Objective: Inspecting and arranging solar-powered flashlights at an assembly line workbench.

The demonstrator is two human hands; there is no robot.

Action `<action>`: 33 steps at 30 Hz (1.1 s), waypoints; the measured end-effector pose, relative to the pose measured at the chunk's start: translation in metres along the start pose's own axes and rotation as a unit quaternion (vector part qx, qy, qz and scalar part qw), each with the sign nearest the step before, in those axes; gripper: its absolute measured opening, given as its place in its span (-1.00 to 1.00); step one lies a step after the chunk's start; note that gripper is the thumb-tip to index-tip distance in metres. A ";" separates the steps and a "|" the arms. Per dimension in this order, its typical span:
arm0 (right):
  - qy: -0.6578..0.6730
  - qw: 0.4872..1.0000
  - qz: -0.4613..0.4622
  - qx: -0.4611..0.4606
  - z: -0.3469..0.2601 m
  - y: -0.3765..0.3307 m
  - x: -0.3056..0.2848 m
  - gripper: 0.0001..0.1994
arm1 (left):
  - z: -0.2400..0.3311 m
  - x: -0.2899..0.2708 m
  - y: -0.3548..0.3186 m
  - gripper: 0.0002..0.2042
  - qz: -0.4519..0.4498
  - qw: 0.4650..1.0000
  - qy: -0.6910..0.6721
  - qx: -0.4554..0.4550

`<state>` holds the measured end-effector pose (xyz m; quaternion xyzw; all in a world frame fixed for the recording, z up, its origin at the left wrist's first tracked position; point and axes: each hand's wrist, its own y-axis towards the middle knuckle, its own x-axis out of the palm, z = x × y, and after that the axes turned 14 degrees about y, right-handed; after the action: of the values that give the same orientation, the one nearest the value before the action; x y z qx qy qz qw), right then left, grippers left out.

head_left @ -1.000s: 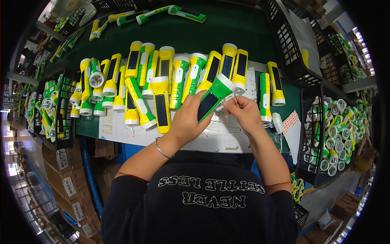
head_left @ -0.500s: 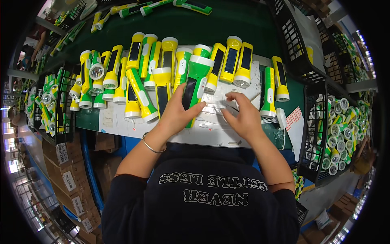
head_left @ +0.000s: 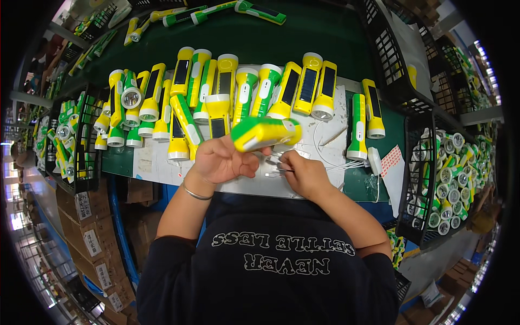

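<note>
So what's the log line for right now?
left hand: holds torch | right hand: on wires | bench: torches in rows

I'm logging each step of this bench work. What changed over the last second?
The green and yellow flashlight in the left hand swung from pointing up and away to lying crosswise above both hands; the grip never let go. The right hand dropped from the flashlight to the white wires on the white board. The row of flashlights stayed put.

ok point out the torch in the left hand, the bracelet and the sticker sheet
torch [head_left: 264,134], head view, middle of its green and yellow body
bracelet [head_left: 195,193], head view, band on the left wrist
sticker sheet [head_left: 391,160], head view, its red-dotted face
</note>
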<state>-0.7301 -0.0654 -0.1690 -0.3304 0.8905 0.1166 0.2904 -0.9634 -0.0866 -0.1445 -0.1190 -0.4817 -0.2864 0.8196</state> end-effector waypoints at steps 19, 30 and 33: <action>0.037 0.999 0.008 -0.030 0.005 -0.008 -0.057 -0.79 | -0.063 -0.002 0.083 -0.67 0.122 0.374 0.909 0.135; 0.220 0.975 0.020 0.038 -0.017 -0.013 -0.079 -0.77 | -0.035 0.002 0.071 -0.59 0.211 0.936 0.264 -0.097; 0.294 0.953 -0.017 0.072 -0.016 -0.006 -0.084 -0.75 | -0.038 0.012 0.071 -0.58 0.189 0.954 0.214 -0.094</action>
<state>-0.6818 -0.0321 -0.1065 -0.3434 0.9367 -0.0550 0.0412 -0.8896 -0.0513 -0.1477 -0.2208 -0.2340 -0.1889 0.9278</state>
